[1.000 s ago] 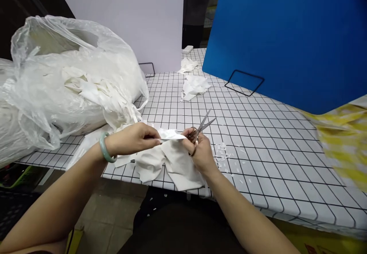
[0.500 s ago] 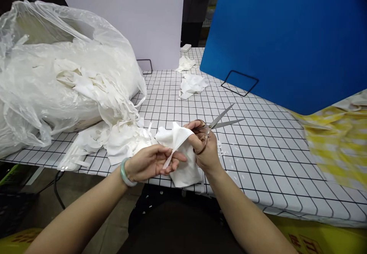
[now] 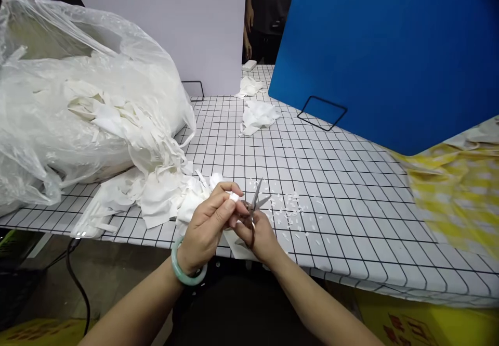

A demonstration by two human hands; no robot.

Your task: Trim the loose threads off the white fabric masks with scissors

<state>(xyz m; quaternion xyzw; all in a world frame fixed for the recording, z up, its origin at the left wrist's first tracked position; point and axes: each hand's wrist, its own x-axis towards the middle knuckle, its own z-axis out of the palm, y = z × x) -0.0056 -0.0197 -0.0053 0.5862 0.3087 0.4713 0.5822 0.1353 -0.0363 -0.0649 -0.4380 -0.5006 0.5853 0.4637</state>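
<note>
My left hand [image 3: 208, 226], with a green bangle at the wrist, pinches a piece of white cloth [image 3: 234, 197] at the table's front edge. My right hand [image 3: 260, 231] grips a pair of scissors [image 3: 255, 202], blades slightly apart and pointing up and away, right next to the pinched cloth. More of that cloth hangs below my hands, mostly hidden by them. Tiny white cuttings [image 3: 290, 212] lie scattered on the grid-patterned table [image 3: 351, 190] just right of the scissors.
A big clear plastic bag [image 3: 78, 96] of white cloth pieces fills the left, spilling a heap [image 3: 156, 195] toward my hands. Small cloth piles [image 3: 257, 116] lie farther back. A blue board [image 3: 382, 54] and white board [image 3: 175, 18] stand behind; yellow checked fabric [image 3: 460, 184] at right. A person [image 3: 265, 13] stands beyond.
Both hands have drawn together and nearer the table's front edge. The cloth, spread between them before, is now bunched in my left fingers, and the scissors' blades have swung upright and closer together.
</note>
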